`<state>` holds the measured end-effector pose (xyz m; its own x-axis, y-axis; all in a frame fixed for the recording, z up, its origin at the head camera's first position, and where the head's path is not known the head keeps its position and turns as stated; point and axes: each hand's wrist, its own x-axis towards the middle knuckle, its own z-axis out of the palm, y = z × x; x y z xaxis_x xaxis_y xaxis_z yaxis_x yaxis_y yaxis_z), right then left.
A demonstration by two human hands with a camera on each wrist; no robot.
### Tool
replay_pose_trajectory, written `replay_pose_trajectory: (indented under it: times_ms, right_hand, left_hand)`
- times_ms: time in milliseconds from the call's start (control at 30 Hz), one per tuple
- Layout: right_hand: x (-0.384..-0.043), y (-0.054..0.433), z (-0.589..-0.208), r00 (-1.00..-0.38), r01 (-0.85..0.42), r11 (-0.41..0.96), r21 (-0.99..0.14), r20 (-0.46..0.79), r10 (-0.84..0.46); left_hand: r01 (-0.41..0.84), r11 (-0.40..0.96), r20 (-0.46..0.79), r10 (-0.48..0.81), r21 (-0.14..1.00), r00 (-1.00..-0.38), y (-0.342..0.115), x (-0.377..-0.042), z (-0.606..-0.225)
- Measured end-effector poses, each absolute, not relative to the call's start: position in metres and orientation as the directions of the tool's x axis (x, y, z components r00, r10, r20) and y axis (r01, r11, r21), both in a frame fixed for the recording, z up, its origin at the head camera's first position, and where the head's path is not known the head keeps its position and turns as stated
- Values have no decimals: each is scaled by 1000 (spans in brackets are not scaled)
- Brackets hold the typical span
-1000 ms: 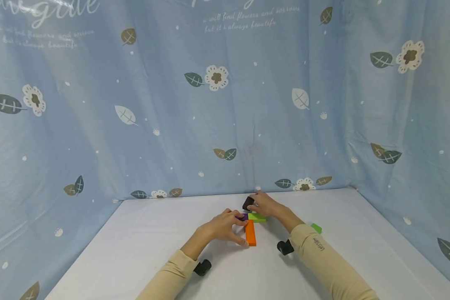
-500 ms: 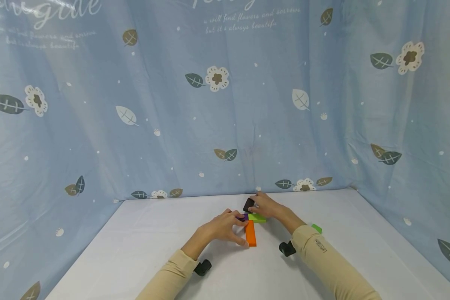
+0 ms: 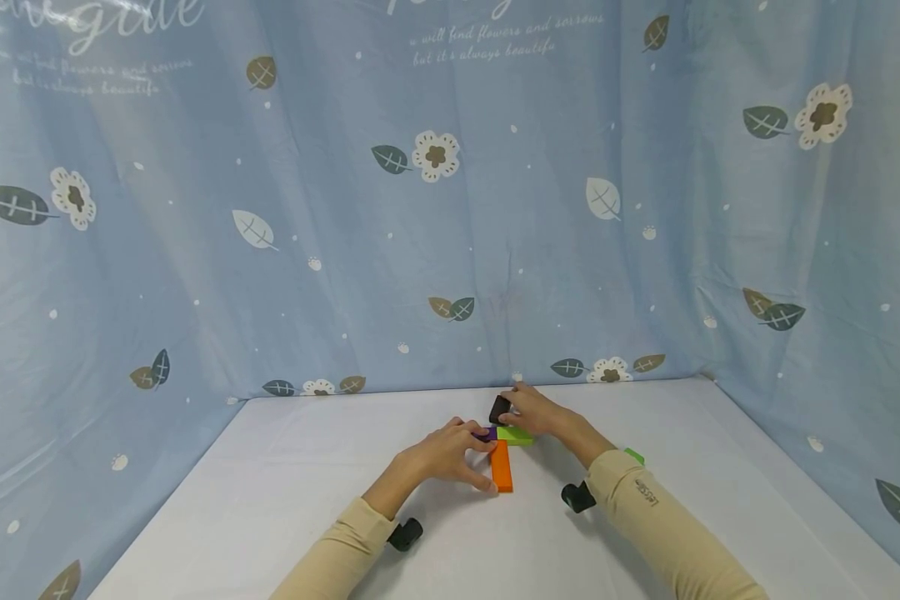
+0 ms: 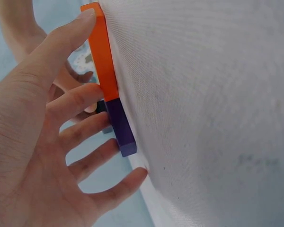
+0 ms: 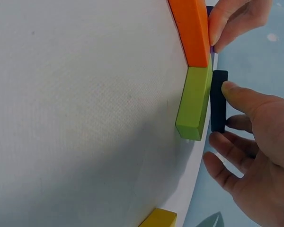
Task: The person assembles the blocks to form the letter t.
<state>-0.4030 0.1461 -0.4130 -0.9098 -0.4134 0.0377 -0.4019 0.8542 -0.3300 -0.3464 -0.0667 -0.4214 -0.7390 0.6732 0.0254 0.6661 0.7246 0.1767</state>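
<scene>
My left hand (image 3: 442,454) rests along the left side of a block arrangement, fingers spread. In the left wrist view its thumb touches one end of the orange block (image 4: 102,56), its index finger the other, and further fingers the purple block (image 4: 120,127). A lime-green block (image 5: 194,104) adjoins the orange and purple ones. My right hand (image 3: 532,410) pinches a black block (image 5: 218,101) between thumb and fingers, just behind the lime-green block. In the head view the black block stands tilted above the purple and lime-green ones. My left fingers hide part of the purple block.
A bright green piece (image 3: 634,456) lies behind the right forearm, partly covered by the sleeve. A yellow block (image 5: 159,218) shows at the bottom of the right wrist view. Black devices (image 3: 405,535) sit at both wrists. A blue patterned curtain (image 3: 345,250) borders the white table (image 3: 285,475).
My right hand and the black block have shifted slightly to the right. The right sleeve now covers more of the bright green piece. My left hand has stayed in place.
</scene>
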Motion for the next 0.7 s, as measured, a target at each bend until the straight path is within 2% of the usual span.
replay_pose_trajectory:
  times_ms: [700]
  right_hand:
    - [-403,150,-415,-896,-424,833,-355,33,-442]
  left_hand:
    - [662,728,23,669,180,-743,-67,-345,-421]
